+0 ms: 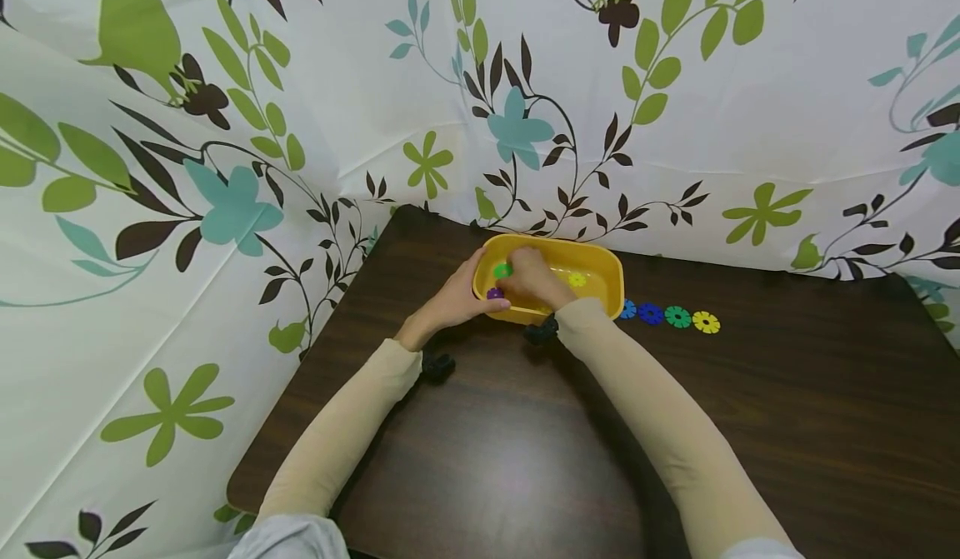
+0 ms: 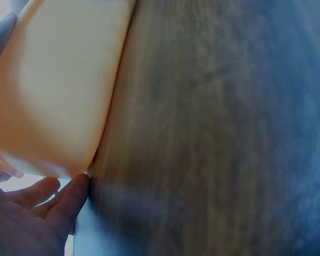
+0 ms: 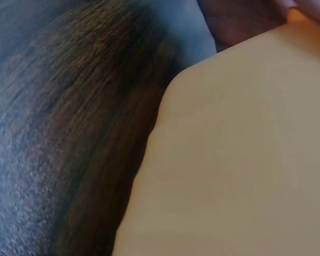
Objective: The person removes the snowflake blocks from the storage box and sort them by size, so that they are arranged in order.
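A yellow plastic tub (image 1: 611, 280) stands near the table's back edge. My left hand (image 1: 453, 292) grips its left end, thumb over the rim and fingers along the outside; in the left wrist view those fingers touch the tub's underside edge. My right hand (image 1: 528, 274) reaches down inside the tub with bent fingers, and its fingertips are hidden. Close beside them are a green notched disc (image 1: 502, 270) and a purple disc (image 1: 495, 293). Whether the right fingers pinch a disc cannot be made out. A yellow disc (image 1: 577, 279) lies on the tub floor to the right.
Right of the tub, notched discs lie in a row on the dark wooden table (image 1: 787, 376): light blue (image 1: 628, 310), dark blue (image 1: 650, 313), green (image 1: 678, 317) and yellow (image 1: 706, 322). A patterned cloth (image 1: 375, 59) hangs behind the table and at its left.
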A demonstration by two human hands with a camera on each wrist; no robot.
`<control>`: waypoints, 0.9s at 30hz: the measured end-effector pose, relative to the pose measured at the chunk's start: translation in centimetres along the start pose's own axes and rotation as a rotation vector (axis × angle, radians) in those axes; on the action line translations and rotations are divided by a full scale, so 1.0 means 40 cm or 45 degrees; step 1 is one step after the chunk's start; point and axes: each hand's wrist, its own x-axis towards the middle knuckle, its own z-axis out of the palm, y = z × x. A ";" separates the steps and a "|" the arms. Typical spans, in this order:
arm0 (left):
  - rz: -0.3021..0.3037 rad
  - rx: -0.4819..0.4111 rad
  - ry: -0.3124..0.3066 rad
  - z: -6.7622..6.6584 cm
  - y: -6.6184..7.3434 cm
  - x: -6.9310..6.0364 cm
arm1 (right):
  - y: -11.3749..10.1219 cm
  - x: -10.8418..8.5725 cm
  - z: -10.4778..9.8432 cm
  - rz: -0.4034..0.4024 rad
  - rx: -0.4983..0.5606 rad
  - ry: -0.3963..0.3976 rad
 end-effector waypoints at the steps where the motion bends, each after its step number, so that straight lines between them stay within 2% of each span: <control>1: -0.003 0.001 0.001 0.000 0.000 0.000 | 0.000 0.000 0.001 -0.009 -0.010 0.012; 5: -0.014 0.006 0.003 0.000 0.001 -0.002 | 0.001 0.002 0.004 -0.028 0.006 0.040; 9: -0.013 0.008 -0.001 0.000 0.002 -0.003 | 0.006 0.011 0.005 -0.003 0.083 0.026; 16: -0.009 0.016 -0.005 0.002 -0.001 -0.003 | 0.045 0.061 0.036 0.025 0.158 0.013; 18: -0.005 0.021 -0.003 0.002 -0.001 -0.003 | 0.035 0.048 0.028 0.058 0.161 -0.001; 23: 0.000 0.027 0.005 0.000 0.000 -0.002 | 0.012 0.007 -0.004 0.060 0.117 0.029; 27: -0.003 0.021 0.005 0.001 0.002 -0.003 | 0.007 -0.003 -0.021 0.096 0.081 0.022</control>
